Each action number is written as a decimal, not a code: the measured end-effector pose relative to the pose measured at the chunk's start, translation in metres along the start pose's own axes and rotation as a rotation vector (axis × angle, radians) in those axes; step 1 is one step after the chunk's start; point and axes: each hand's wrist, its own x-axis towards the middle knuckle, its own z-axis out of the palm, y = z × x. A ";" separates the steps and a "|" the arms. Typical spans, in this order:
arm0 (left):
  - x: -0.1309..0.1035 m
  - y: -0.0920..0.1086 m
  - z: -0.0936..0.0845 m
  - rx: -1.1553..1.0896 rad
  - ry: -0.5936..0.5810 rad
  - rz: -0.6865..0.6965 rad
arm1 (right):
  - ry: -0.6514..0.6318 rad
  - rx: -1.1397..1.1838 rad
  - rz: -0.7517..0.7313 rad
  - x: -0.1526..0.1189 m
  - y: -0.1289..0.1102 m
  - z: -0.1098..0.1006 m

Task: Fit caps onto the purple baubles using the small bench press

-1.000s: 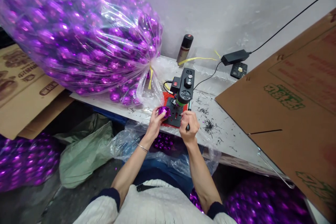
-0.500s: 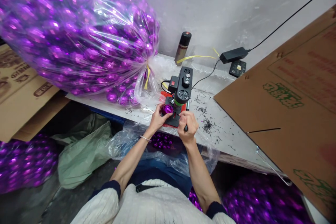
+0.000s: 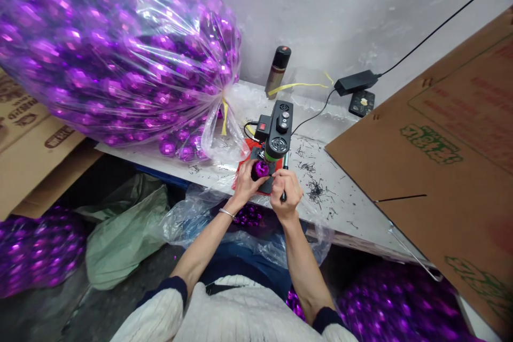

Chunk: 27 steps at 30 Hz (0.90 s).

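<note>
My left hand (image 3: 247, 181) holds a shiny purple ball (image 3: 262, 169) at the base of a small black bench drill press (image 3: 279, 128), just below its head. The tip above the ball is hidden by the head. My right hand (image 3: 287, 192) is closed around the black-gripped lever handle (image 3: 285, 163) at the right side of the machine. Something thin and dark seems to stick out from the right fingers towards the ball, too small to name. Under the machine lies a red sheet (image 3: 239, 171).
A huge clear bag of purple balls (image 3: 132, 59) fills the left. A spray can (image 3: 278, 72) and a power adapter (image 3: 356, 82) stand behind. Black shavings (image 3: 316, 190) litter the white table (image 3: 340, 200). A cardboard box (image 3: 441, 133) leans in at right.
My left hand has moved right with the purple ball, bringing it under the machine's head. The right hand stays on the lever.
</note>
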 end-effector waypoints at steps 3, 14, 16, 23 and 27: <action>-0.001 0.002 0.000 0.000 0.000 -0.028 | -0.005 -0.008 -0.004 0.001 0.000 -0.001; 0.001 0.002 0.000 -0.094 -0.018 -0.122 | -0.022 0.014 0.073 0.020 -0.006 -0.008; 0.003 0.001 -0.001 -0.137 -0.013 -0.163 | -0.031 0.022 0.097 0.029 -0.008 -0.011; 0.010 -0.008 -0.012 -0.464 -0.080 -0.420 | -0.068 0.021 0.102 0.047 -0.009 -0.017; 0.014 -0.010 -0.018 -0.485 -0.150 -0.427 | -0.058 0.017 0.087 0.045 -0.008 -0.017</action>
